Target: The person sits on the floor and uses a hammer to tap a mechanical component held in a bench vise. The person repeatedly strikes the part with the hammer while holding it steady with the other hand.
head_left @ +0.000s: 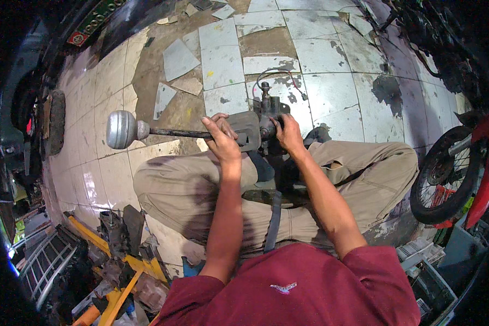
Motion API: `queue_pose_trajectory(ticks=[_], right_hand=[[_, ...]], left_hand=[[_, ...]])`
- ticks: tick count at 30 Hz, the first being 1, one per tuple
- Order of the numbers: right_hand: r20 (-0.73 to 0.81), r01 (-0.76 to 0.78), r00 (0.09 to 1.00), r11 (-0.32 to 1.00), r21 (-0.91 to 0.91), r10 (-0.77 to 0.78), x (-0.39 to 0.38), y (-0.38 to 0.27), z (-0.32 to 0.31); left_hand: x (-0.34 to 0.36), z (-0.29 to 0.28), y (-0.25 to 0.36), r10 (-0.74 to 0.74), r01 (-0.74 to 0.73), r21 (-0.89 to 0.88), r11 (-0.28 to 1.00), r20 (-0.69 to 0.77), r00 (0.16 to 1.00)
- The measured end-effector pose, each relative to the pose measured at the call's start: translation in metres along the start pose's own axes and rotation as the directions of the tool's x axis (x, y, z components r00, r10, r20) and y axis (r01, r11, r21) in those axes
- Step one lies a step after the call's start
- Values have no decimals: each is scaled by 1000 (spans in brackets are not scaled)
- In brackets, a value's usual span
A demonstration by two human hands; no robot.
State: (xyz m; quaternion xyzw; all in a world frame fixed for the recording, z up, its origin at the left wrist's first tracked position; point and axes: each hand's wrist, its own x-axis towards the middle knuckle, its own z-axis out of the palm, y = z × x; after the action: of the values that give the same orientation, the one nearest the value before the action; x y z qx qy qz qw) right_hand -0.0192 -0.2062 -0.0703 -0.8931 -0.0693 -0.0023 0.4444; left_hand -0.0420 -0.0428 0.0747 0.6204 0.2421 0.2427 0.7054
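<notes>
A gear shift lever lies sideways in front of me, with a round silver knob at its left end and a dark rod running right. The rod meets a flat grey plate, and beyond that sits a dark metal housing with an upright stub. My left hand is closed around the rod beside the plate; some of its fingers lie over the plate's edge. On the housing's right side, my right hand grips with thumb and fingers, its fingertips partly hidden. A thin dark wire curves behind the housing.
I sit cross-legged on a floor of cracked tiles, with loose tile pieces ahead. Metal parts and yellow bars crowd the lower left. A spoked wheel stands at right, above grey crates.
</notes>
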Motion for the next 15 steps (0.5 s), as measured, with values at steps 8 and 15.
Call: queue_pose_trajectory(ticks=[8, 15], right_hand=[[30, -27, 999, 999, 38, 26, 3, 5, -6], [64, -1, 998, 997, 71, -4, 2, 7, -8]], left_hand=[[-2, 1, 6, -29, 30, 55, 998, -32, 999], [2, -1, 2, -9, 8, -4, 1000, -16, 1000]])
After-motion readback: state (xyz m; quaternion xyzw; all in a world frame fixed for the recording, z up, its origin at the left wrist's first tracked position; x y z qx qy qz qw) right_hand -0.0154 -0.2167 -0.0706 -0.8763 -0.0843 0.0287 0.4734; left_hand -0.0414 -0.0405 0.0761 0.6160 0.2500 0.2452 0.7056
